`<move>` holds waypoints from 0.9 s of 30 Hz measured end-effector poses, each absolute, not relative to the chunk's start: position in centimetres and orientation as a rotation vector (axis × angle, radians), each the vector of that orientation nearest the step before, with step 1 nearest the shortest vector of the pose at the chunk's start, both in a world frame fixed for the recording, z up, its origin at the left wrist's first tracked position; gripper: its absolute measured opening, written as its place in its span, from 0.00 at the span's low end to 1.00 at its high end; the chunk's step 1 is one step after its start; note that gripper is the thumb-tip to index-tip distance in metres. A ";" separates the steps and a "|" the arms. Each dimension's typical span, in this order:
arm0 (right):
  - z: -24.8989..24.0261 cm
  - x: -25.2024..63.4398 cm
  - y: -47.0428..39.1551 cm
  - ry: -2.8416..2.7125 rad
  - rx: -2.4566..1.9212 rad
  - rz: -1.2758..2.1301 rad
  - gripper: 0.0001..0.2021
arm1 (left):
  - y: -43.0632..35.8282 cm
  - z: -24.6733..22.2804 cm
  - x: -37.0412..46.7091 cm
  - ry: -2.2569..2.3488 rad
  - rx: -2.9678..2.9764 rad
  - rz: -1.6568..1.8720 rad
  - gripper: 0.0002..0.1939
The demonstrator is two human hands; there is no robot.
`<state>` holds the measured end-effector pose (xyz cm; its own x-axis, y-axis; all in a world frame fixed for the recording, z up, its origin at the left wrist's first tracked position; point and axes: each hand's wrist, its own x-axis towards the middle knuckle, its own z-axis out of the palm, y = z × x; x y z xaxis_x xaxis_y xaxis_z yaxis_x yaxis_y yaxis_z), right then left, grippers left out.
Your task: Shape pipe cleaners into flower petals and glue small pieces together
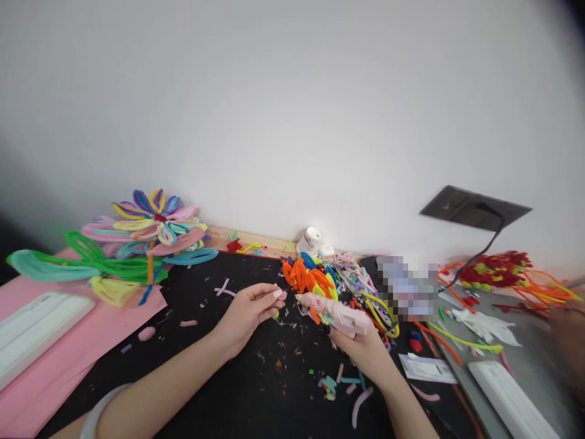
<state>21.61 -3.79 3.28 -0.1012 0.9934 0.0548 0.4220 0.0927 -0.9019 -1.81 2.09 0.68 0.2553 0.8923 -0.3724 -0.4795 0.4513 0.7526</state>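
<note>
My left hand (pixel 249 314) pinches a small pink piece (pixel 283 296) between thumb and fingertips; what it is exactly is too small to tell. My right hand (pixel 365 350) is wrapped round a pale pink hot glue gun (pixel 336 311), whose nozzle points left at the pinched piece, a short gap apart. Behind the gun lies a heap of looped orange pipe cleaners (pixel 306 274) with blue and yellow ones. Scraps and glue strands are scattered on the black mat (pixel 219 390) below both hands.
A pipe-cleaner flower (pixel 159 219) lies at the left on pink paper (pixel 114 326), near a white box (pixel 39 332). A white cup (pixel 311 241) stands against the wall. Toward the right are a wall socket (pixel 475 207) with a cable and another person's blurred hand (pixel 569 332).
</note>
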 end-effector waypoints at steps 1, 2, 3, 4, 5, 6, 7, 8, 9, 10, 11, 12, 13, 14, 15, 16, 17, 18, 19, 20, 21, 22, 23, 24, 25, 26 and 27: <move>3.0 21.7 -3.8 -1.639 -1.424 0.968 0.11 | 2.0 0.7 -1.8 0.877 0.556 1.001 0.23; 2.8 21.8 -3.7 -1.654 -1.419 0.966 0.12 | 1.9 0.8 -1.8 0.869 0.554 1.001 0.23; 2.5 21.9 -3.7 -1.670 -1.410 0.967 0.13 | 1.8 0.8 -1.8 0.863 0.549 0.999 0.23; 2.3 21.9 -3.7 -1.683 -1.399 0.971 0.14 | 1.7 0.8 -1.7 0.857 0.543 0.994 0.23; 2.2 21.9 -3.6 -1.689 -1.387 0.975 0.16 | 1.7 0.8 -1.7 0.852 0.535 0.988 0.22; 2.1 21.8 -3.6 -1.690 -1.376 0.982 0.18 | 1.6 0.9 -1.7 0.846 0.527 0.982 0.20; 2.1 21.7 -3.6 -1.688 -1.365 0.992 0.19 | 1.5 0.9 -1.7 0.841 0.517 0.975 0.17; 2.2 21.5 -3.6 -1.685 -1.351 0.999 0.19 | 1.4 1.0 -1.7 0.838 0.506 0.969 0.13; 2.3 21.3 -3.6 -1.681 -1.335 1.006 0.20 | 1.3 1.0 -1.7 0.840 0.492 0.961 0.08; 2.4 21.1 -3.6 -1.676 -1.316 1.008 0.20 | 1.2 1.2 -1.6 0.847 0.474 0.951 0.04; 2.6 20.9 -3.7 -1.673 -1.297 1.006 0.20 | 1.2 1.3 -1.6 0.859 0.455 0.940 0.05; 2.7 20.7 -3.7 -1.672 -1.283 1.003 0.20 | 1.1 1.5 -1.5 0.875 0.432 0.928 0.08; 2.7 20.6 -3.7 -1.669 -1.279 0.996 0.20 | 1.0 1.7 -1.5 0.891 0.409 0.915 0.11; 2.7 20.5 -3.7 -1.664 -1.282 0.986 0.20 | 0.9 1.8 -1.4 0.905 0.386 0.904 0.13; 2.6 20.5 -3.7 -1.659 -1.293 0.976 0.19 | 0.9 2.0 -1.4 0.915 0.365 0.895 0.14; 2.5 20.6 -3.7 -1.653 -1.311 0.964 0.17 | 0.8 2.2 -1.4 0.919 0.345 0.888 0.14; 2.4 20.6 -3.8 -1.647 -1.332 0.950 0.15 | 0.8 2.3 -1.3 0.918 0.331 0.883 0.14; 2.3 20.7 -3.8 -1.647 -1.352 0.935 0.12 | 0.7 2.4 -1.3 0.912 0.319 0.879 0.14; 2.1 20.7 -3.8 -1.653 -1.370 0.921 0.11 | 0.7 2.5 -1.3 0.906 0.311 0.874 0.14; 2.1 20.8 -3.9 -1.662 -1.386 0.906 0.09 | 0.6 2.5 -1.3 0.898 0.305 0.870 0.14; 2.0 20.8 -3.9 -1.670 -1.401 0.890 0.09 | 0.6 2.5 -1.4 0.888 0.301 0.866 0.14; 2.0 20.7 -4.0 -1.677 -1.412 0.874 0.08 | 0.5 2.4 -1.4 0.879 0.296 0.861 0.14; 2.1 20.7 -4.0 -1.681 -1.422 0.860 0.07 | 0.5 2.3 -1.4 0.859 0.297 0.865 0.14; 2.1 20.6 -4.1 -1.684 -1.432 0.847 0.06 | 0.5 2.2 -1.4 0.843 0.298 0.860 0.13; 2.1 20.6 -4.1 -1.687 -1.438 0.836 0.06 | 0.5 2.0 -1.5 0.829 0.294 0.868 0.13; 2.2 20.5 -4.2 -1.690 -1.443 0.826 0.06 | 0.5 1.9 -1.5 0.815 0.293 0.871 0.12; 2.2 20.5 -4.2 -1.693 -1.445 0.818 0.06 | 0.4 1.8 -1.5 0.804 0.293 0.873 0.12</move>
<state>20.49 -4.24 2.17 -0.0800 0.9875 0.1359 0.5075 0.1577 -0.8471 -1.50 0.45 1.81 0.3787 0.7752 -0.5056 -0.5674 0.6260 0.5349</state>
